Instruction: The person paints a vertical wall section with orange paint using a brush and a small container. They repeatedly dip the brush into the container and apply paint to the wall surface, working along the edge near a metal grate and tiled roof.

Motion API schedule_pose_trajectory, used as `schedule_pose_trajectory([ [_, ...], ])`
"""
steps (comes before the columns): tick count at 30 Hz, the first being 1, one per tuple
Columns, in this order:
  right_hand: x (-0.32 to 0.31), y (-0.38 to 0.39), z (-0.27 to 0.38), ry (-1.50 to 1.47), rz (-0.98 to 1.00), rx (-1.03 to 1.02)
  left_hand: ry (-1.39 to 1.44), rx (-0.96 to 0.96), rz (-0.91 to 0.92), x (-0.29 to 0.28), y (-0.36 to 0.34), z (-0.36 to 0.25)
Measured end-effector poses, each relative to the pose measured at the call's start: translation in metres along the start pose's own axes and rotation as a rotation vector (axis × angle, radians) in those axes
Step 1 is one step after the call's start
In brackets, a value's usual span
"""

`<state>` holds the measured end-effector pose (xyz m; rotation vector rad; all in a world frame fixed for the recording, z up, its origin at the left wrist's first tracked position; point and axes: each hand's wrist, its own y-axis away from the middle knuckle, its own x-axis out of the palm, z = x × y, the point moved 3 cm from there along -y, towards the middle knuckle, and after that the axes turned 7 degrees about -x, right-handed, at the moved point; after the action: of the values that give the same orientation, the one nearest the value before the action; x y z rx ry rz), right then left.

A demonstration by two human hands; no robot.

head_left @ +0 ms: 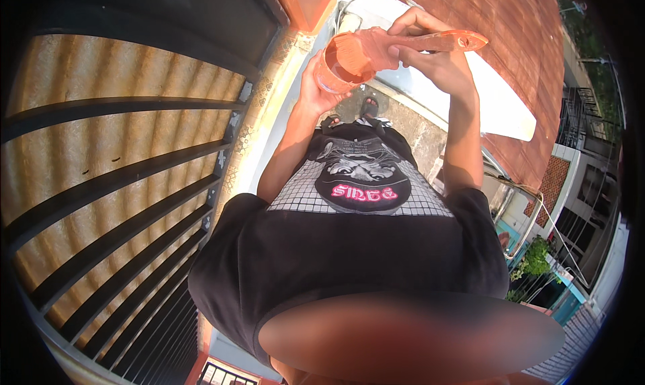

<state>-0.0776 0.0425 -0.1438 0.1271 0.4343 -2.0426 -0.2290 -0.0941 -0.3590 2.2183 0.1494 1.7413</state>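
My left hand (316, 93) is wrapped round a small paint-smeared cup (334, 76) with reddish-orange paint inside, holding it up in front of me. Between the thumb and fingers of my right hand (433, 56) is a paintbrush (437, 42), gripped near where the handle meets the head. The brush lies nearly level, its handle pointing right. Orange paint coats its bristles (353, 54), which rest over the cup's rim. Part of the cup's opening is hidden behind the bristles.
Black metal bars (121, 109) run along my left, with corrugated sheeting (60, 69) behind them. A patterned ledge (259, 116) borders the bars. Reddish-brown tiled roofing (507, 42) and a white surface (497, 106) lie to the right. My sandalled foot (369, 107) stands on a narrow concrete strip (420, 126).
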Motion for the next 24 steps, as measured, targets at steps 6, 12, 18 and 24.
schedule_pose_trajectory([
  [6, 0.03, -0.031, 0.003, 0.456, 0.287, -0.12, -0.057, 0.028, -0.009, 0.005, -0.005, -0.005],
  [12, 0.049, -0.037, -0.003, 0.782, 0.421, -0.253, -0.067, 0.028, -0.02, 0.006, -0.006, -0.002],
  [18, 0.021, -0.043, 0.01, 0.451, 0.376, -0.301, -0.034, -0.017, 0.001, 0.013, -0.004, -0.009],
  [24, 0.017, -0.044, 0.024, 0.66, 0.347, -0.526, -0.003, -0.037, 0.108, 0.029, -0.009, -0.013],
])
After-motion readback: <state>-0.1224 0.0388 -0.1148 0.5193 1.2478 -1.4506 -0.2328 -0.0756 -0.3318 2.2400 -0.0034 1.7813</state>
